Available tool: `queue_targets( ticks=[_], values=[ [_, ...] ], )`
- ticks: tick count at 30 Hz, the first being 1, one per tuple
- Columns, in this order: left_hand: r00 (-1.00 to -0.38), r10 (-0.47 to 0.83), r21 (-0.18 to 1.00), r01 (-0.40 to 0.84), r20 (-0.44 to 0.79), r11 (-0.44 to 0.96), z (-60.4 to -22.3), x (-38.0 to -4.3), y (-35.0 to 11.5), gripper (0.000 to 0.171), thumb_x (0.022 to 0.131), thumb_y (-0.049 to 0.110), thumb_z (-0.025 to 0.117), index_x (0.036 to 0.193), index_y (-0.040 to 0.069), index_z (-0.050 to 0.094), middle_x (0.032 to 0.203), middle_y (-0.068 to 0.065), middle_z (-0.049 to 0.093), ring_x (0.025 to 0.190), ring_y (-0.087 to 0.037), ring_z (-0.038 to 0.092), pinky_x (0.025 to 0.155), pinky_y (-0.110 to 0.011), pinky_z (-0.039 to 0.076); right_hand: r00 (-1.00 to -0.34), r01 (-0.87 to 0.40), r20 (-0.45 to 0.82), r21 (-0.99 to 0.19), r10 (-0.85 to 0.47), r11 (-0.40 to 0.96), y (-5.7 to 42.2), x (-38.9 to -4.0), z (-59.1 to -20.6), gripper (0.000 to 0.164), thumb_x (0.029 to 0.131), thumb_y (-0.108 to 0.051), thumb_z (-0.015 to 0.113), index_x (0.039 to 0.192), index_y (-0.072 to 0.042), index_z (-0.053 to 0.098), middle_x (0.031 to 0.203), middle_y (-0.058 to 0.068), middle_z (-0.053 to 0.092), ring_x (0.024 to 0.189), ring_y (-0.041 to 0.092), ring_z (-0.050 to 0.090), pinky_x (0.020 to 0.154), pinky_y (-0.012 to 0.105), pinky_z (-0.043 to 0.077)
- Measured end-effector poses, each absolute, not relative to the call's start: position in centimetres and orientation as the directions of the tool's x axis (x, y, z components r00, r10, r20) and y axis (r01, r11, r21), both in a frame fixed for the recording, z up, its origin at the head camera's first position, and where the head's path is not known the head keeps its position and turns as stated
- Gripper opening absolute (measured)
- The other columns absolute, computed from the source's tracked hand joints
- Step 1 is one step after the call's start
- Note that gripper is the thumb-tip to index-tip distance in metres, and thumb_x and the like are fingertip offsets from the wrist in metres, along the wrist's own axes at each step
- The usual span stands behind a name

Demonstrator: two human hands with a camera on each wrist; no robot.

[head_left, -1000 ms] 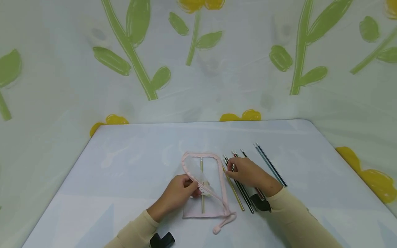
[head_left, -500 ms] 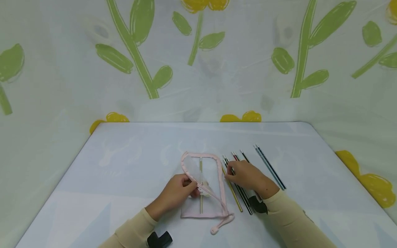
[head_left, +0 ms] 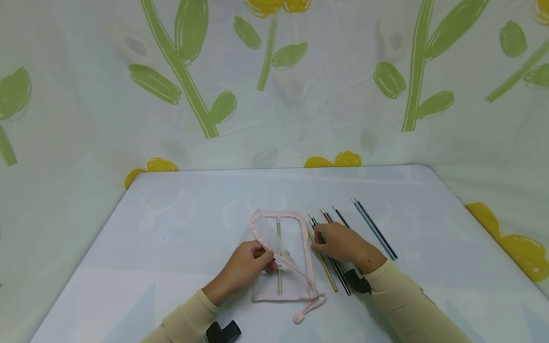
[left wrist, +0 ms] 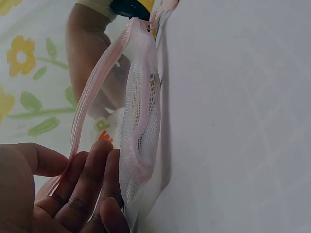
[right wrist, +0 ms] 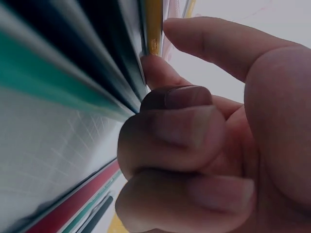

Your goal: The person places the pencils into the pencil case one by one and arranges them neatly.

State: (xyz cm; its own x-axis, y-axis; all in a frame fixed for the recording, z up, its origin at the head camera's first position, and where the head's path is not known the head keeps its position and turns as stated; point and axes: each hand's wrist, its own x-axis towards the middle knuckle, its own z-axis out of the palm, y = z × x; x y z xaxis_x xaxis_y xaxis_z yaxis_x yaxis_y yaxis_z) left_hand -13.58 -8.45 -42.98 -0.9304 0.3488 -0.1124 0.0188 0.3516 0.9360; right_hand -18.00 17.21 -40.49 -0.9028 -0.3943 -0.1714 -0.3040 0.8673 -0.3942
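Note:
A see-through mesh pouch with pink zipper edging (head_left: 306, 252) lies on the table, its upper layer lifted on the left. My left hand (head_left: 244, 264) pinches that raised pink edge between thumb and fingers; the left wrist view shows the pouch's mesh side (left wrist: 141, 121) beside the fingers. One gold pencil (head_left: 280, 286) is inside the pouch. Right of the pouch, another gold pencil (head_left: 328, 274) lies on the table. My right hand (head_left: 347, 245) has its thumb and index finger on this gold pencil (right wrist: 154, 29), the other fingers curled.
Several dark pencils (head_left: 343, 278) lie under and beside my right hand, partly hidden by it. Farther right lies a pair of blue pencils (head_left: 375, 228). A pink pull cord (head_left: 299, 317) trails off the pouch's near right corner. A flower-patterned curtain (head_left: 334, 95) stands behind the table.
My right hand has come slightly down and nearer, its thumb and index finger closing in on the gold pencil. My left hand keeps its hold on the pouch edge.

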Motion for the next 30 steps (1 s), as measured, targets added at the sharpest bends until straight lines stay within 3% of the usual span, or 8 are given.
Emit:
queue_targets(
  ticks=[15,30],
  values=[
    [-0.932,0.343,0.933,0.016,-0.117,0.36,-42.94,-13.49,-8.43,0.023,0.1,0.019,0.056,0.099,0.0,0.069,0.082,-0.005,0.074,0.076,-0.011,0.069,0.071,-0.026,0.055,-0.896,-0.328,-0.163,-0.384,-0.413,0.863,17.25,-17.84,-40.68,0.026,0.092,-0.023,0.072,0.074,-0.016,0.055,0.063,-0.005,0.051,0.056,0.009,0.046,0.052,0.025,0.036],
    [-0.931,0.349,0.93,0.025,-0.112,0.367,-43.14,-13.61,-8.34,0.023,0.1,0.019,0.056,0.1,0.0,0.069,0.082,-0.005,0.074,0.076,-0.011,0.069,0.071,-0.026,0.054,-0.898,-0.324,-0.161,-0.387,-0.409,0.863,17.15,-17.5,-40.32,0.025,0.093,-0.013,0.063,0.071,-0.015,0.052,0.06,-0.004,0.046,0.053,0.01,0.042,0.05,0.025,0.033]
  ],
)
